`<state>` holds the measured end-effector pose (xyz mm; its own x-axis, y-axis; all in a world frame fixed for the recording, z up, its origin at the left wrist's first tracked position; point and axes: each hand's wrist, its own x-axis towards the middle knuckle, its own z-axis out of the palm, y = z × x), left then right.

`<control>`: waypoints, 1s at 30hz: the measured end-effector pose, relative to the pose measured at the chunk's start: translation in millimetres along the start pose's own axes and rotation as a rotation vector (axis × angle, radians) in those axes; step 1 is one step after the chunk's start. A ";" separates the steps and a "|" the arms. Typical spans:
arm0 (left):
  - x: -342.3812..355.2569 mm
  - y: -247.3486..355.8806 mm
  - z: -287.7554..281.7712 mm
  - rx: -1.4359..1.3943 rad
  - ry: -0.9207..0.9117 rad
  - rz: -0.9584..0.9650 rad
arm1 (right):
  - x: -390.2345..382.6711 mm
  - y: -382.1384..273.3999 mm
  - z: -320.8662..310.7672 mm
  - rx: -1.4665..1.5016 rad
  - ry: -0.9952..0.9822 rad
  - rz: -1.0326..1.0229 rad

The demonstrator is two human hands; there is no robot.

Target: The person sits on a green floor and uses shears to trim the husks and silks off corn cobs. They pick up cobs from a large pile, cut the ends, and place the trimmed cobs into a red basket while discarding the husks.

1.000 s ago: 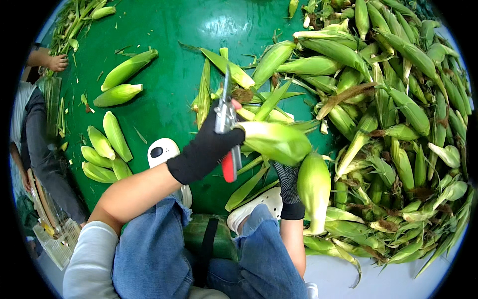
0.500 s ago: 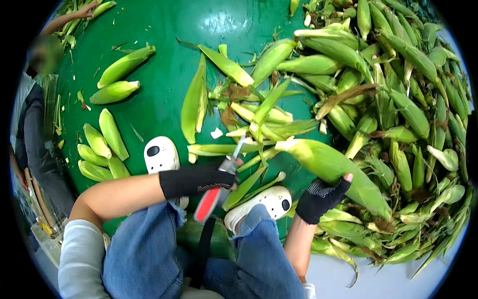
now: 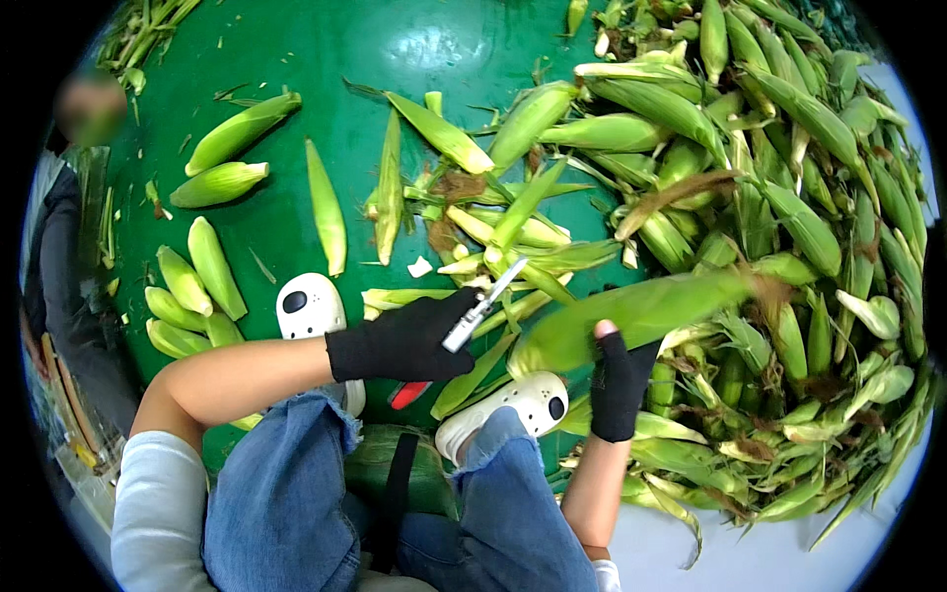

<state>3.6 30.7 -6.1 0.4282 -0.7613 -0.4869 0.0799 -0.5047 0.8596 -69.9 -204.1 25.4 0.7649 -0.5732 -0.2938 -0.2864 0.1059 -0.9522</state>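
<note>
My left hand (image 3: pixel 439 335), in a black fingerless glove, is closed on cutting shears (image 3: pixel 483 306) with a metal blade pointing up to the right and a red handle (image 3: pixel 409 393) below. Just right of it, my right hand (image 3: pixel 617 385), also gloved, grips a large green corn ear (image 3: pixel 651 311) that is slightly blurred, its brown silk end to the right. Loose ears and trimmed husks (image 3: pixel 503 227) lie beyond my hands on the green surface (image 3: pixel 256 49). A single ear (image 3: pixel 326 207) lies left of them.
A big heap of unhusked corn (image 3: pixel 809 227) fills the right side. Several ears (image 3: pixel 207 276) lie at left. A seated person (image 3: pixel 64 247) is at the far left edge, near stalks (image 3: pixel 138 49). My white clogs (image 3: pixel 498 414) rest on the green surface.
My left hand has dropped from its higher position of a second ago. The ear in my right hand has swung its silk end upward. A single ear now lies separately at centre-left.
</note>
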 end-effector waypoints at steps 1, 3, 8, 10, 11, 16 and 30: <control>3.4 0.5 -4.0 0.111 0.071 0.191 | 4.3 -1.0 -7.9 -0.199 -0.099 -0.057; 11.9 16.9 -19.8 0.309 0.059 0.327 | 7.5 -3.2 -13.8 -0.476 -0.281 -0.168; 24.0 26.0 -30.4 0.549 0.219 0.467 | 0.3 -10.6 -1.7 -0.665 -0.482 -0.110; 25.9 29.8 -32.7 0.569 0.208 0.455 | 0.3 -9.5 -2.9 -0.703 -0.496 -0.145; 27.5 24.2 -32.5 0.541 0.233 0.504 | 0.2 -11.2 -3.2 -0.727 -0.505 -0.150; 27.9 -15.5 -71.3 0.882 0.451 0.220 | -4.5 -8.7 -7.8 -0.680 -0.477 -0.151; -2.0 3.8 -56.9 -0.240 0.207 0.231 | -21.8 3.2 84.4 -0.276 -0.602 -0.296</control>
<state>54.2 53.4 7.0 0.6304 -0.7329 -0.2558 0.1578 -0.2017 0.9667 -38.8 -122.7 21.8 0.9952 0.0094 -0.0978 -0.0928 -0.2385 -0.9667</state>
